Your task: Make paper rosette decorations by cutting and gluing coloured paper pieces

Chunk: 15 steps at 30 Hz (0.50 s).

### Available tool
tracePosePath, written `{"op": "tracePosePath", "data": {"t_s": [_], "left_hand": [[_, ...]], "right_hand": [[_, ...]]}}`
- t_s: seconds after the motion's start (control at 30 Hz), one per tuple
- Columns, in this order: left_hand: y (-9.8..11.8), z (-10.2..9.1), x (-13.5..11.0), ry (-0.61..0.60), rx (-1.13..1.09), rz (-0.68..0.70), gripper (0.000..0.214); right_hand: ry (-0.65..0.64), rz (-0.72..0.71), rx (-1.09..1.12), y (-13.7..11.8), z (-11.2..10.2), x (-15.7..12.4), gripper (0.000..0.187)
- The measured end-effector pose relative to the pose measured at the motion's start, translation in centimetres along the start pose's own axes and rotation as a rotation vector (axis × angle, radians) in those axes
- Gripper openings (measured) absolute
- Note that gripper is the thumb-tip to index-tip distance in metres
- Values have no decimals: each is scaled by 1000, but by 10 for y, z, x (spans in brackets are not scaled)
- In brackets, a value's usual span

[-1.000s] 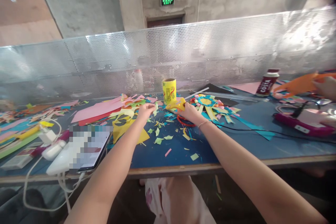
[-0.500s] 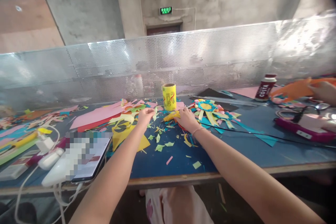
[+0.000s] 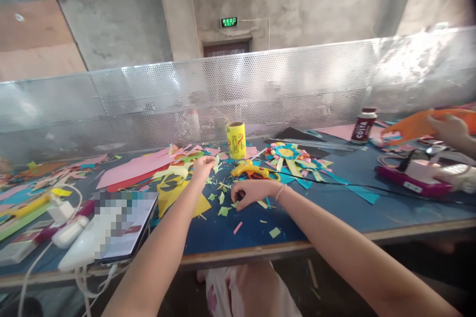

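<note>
- The glue gun (image 3: pixel 250 171) lies just beyond my right hand (image 3: pixel 257 191).
- That hand half-curls at a scrap (image 3: pixel 234 205); grip unclear.
- My left hand (image 3: pixel 203 168) pinches green paper (image 3: pixel 216 164).

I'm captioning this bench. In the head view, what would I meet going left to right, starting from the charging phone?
Phone → left hand → green paper scrap pinched in it → yellow tube → paper rosette → COSTA bottle → purple power strip.
</note>
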<state>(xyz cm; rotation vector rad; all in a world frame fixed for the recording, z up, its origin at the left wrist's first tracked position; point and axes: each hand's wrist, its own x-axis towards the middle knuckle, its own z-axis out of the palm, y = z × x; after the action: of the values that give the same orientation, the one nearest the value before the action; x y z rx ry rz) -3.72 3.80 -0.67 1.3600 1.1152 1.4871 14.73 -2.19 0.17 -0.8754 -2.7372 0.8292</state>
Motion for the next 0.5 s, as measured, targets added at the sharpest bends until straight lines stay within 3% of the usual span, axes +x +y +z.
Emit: {"op": "tracePosePath", "data": {"t_s": [0.13, 0.23, 0.3, 0.5], "left_hand": [[-2, -1, 0, -20, 3, 11, 18], [-4, -1, 1, -38, 37, 22, 19], [-4, 0, 0, -61, 46, 7, 20], [0, 5, -6, -120, 58, -51, 22]], "right_hand": [[-8, 15, 49, 1, -1, -1, 13], [57, 46, 233, 4, -4, -2, 11], [169, 77, 407, 7, -7, -1, 15], [662, 98, 733, 27, -11, 8, 28]]}}
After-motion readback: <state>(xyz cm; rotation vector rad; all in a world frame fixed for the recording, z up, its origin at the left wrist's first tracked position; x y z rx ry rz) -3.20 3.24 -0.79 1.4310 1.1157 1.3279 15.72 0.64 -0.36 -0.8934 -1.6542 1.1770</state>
